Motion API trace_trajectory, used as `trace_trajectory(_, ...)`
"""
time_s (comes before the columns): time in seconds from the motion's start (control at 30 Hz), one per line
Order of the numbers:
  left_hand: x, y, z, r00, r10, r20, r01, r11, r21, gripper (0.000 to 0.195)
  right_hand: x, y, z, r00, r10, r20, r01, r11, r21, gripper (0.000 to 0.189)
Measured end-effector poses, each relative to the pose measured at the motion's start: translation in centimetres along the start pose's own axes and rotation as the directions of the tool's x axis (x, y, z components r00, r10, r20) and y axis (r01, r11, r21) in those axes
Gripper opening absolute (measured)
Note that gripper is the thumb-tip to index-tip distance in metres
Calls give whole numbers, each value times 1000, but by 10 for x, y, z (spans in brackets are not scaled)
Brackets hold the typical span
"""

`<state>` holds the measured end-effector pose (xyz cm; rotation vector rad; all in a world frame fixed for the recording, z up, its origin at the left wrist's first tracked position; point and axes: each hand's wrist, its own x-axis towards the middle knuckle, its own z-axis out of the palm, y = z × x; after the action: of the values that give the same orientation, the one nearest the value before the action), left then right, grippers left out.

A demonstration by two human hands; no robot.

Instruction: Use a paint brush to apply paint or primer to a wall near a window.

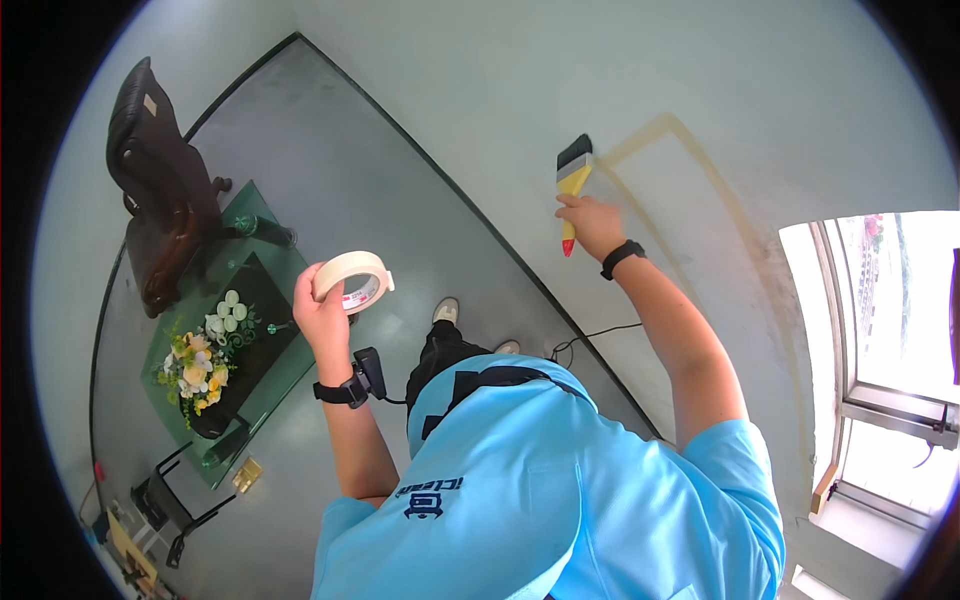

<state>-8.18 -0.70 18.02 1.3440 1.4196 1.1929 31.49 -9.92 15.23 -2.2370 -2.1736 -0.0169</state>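
Observation:
My left hand (319, 304) grips a roll of cream masking tape (356, 268) by its side, with the thumb inside the ring. A short tab of tape sticks out at the roll's right edge. In my right hand (598, 225) is a flat paintbrush (574, 178) with a yellow handle, a red tip and black bristles. Its bristles point up along the pale wall (517, 127); whether they touch it I cannot tell. Just right of the brush, a tan band (660, 127) forms an angled outline on the wall.
A glass table (266, 382) bearing artificial flowers (196, 367) stands at left, between a brown leather chair (161, 187) and a black-framed chair (174, 499). A cable (600, 332) runs near the dark baseboard (465, 195). To the right is a window (847, 315).

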Motion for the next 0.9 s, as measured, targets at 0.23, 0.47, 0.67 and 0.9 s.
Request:
trace_trajectory(0.23, -8, -1, 16, 1000, 4, 18, -4, 1000, 12, 23, -14, 16, -5, 995, 82, -63, -51, 920, 389, 26)
trace_trajectory(0.47, -12, -4, 31, 994, 45, 99, -48, 999, 22, 23, -4, 24, -78, 819, 554, -149, -185, 500, 846, 20)
trace_trajectory(0.67, -10, -6, 38, 991, 28, 128, -34, 998, 46, 22, -30, 19, -144, 622, 643, -448, 80, 517, 852, 20)
trace_trajectory(0.9, -8, -1, 54, 988, -6, 157, 3, 1000, 15, 24, -24, 14, -132, 623, 598, -505, 257, 453, 854, 18)
